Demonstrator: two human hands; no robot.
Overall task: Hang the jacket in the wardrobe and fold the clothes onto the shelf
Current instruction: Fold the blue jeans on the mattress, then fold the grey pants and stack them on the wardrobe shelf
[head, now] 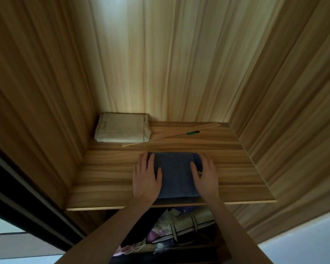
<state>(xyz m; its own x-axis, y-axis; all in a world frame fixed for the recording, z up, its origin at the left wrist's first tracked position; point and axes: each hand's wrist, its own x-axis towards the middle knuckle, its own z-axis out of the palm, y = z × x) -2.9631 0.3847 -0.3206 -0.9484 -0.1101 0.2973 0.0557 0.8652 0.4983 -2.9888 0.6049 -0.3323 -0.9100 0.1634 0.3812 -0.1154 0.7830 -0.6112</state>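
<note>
Folded blue garment (176, 175): lying flat on the wooden shelf (236, 168) inside the wardrobe, toward the front edge and roughly mid-width. Soft, light and limp by the look of it, with a matte knit or denim-like surface; likely to slump or unfold if lifted from one corner only. Best taken from both long sides at once, palms flat, or slid along the smooth wood rather than picked up.

Left hand (146, 180) resting on the garment's left edge, fingers straight and spread, partly on cloth and partly on shelf. Right hand (205, 177) laid on the right edge, fingers extended and slightly bent over the fold, thumb on top of the cloth. Neither grip pinching; both flat and pressing, with the garment sitting between them.

Further back, against the left wall, a folded beige cloth (122, 128), well apart from the blue one. Thin wooden strip (171, 135) lying diagonally behind, with a small green object (192, 132) just beside it. Below the shelf, assorted bags and fabrics (179, 227), dim and hard to make out.
</note>
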